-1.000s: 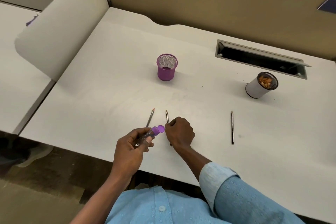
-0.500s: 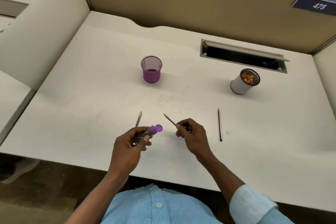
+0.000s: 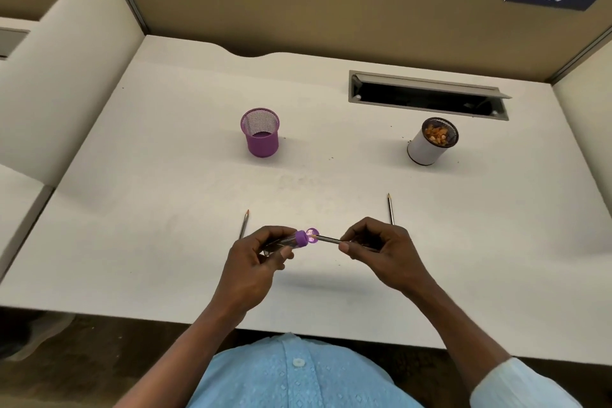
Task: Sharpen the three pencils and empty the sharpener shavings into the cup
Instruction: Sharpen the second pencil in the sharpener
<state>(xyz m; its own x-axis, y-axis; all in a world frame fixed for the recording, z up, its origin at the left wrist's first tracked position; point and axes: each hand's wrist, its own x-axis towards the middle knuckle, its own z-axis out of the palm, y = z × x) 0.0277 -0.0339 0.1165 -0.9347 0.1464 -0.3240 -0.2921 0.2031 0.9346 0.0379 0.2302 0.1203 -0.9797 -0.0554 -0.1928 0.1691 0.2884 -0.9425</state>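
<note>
Held pencil point(image 3: 328, 238) now at sharpener point(image 3: 300, 238); mesh holder point(image 3: 261, 142), shavings cup point(image 3: 425, 151) beyond.

Pencil point(image 3: 328, 238) at purple sharpener point(image 3: 300, 238); left pencil point(image 3: 244, 224), right pencil point(image 3: 390, 209) flat; cup point(image 3: 425, 150) upright

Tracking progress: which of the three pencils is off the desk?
The pencil pinched in the right hand, tip at the purple sharpener; the left pencil and right pencil lie on the desk.
</note>
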